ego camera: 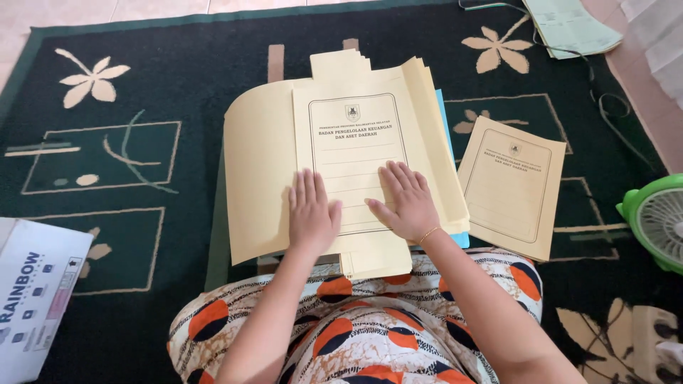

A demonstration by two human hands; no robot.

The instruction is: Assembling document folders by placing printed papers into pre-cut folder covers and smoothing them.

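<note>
Orange, black and cream patterned fabric [356, 334] covers the person's lap at the bottom of the view, and both forearms reach out over it. Just beyond, the left hand [311, 213] and the right hand [407, 203] lie palm down, fingers spread and flat, gripping nothing, side by side on the lower half of a pale yellow paper folder with a black printed frame [352, 135]. That folder sits on top of a stack of similar yellow folders [252, 185], whose larger sheets fan out to the left and right and whose near edge touches the lap. As a judgement, the hands are pressing and smoothing the top folder onto the pile; squaring it would call for even downward pressure while its edges are lined up with the sheets beneath. Just right of the stack a single matching yellow folder [511, 186] lies apart on the dark green carpet with cream flower shapes [142, 78]. A white cardboard box [32, 299] sits at the left edge, a green fan [658, 220] at the right, and pale green papers [569, 25] lie farthest away.
</note>
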